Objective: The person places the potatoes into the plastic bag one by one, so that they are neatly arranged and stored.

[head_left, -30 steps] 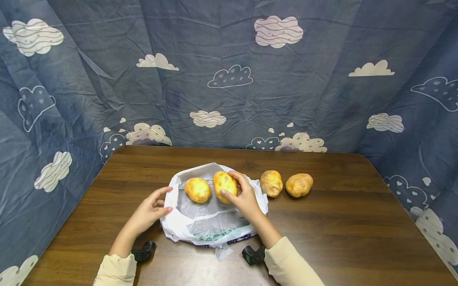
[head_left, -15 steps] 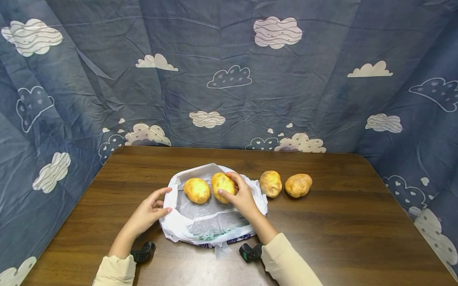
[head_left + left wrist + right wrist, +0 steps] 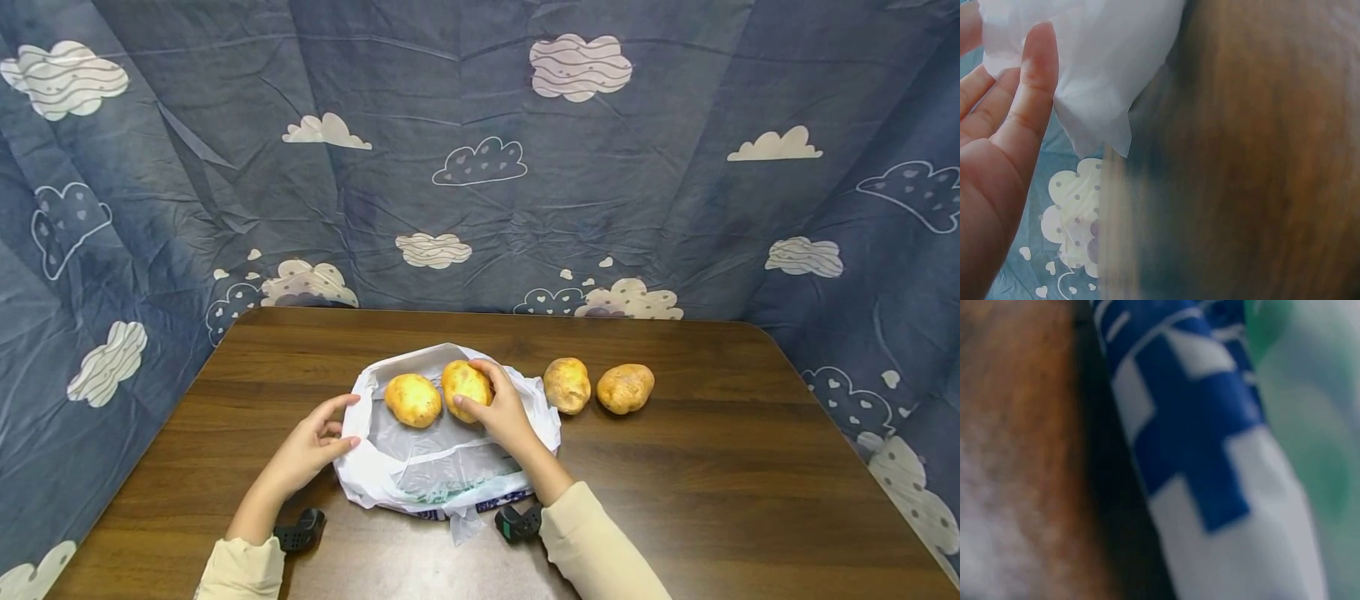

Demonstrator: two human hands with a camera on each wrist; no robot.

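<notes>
A white plastic bag (image 3: 360,467) lies on the wooden table with its mouth spread wide. Inside it, toward the back left, rests one yellow-brown potato (image 3: 412,400). My right hand (image 3: 506,417) reaches over the bag's right side and grips a second potato (image 3: 460,385) between thumb and fingers, just right of the first. At the left rim, my left hand (image 3: 303,450) holds the plastic; the left wrist view shows the thumb (image 3: 1038,69) against the white film (image 3: 1110,56). Only the bag's blue-and-white printed side (image 3: 1197,425) appears in the right wrist view, without the hand.
Two more potatoes, one (image 3: 567,386) beside the bag's right edge and another (image 3: 626,389) further right, lie on the brown table (image 3: 712,467). A blue curtain (image 3: 637,200) with cloud prints hangs behind the table. Black wrist cameras sit at both wrists.
The right hand has shifted slightly left with its potato, nearer the potato in the bag. The left hand and the bag have hardly moved.
</notes>
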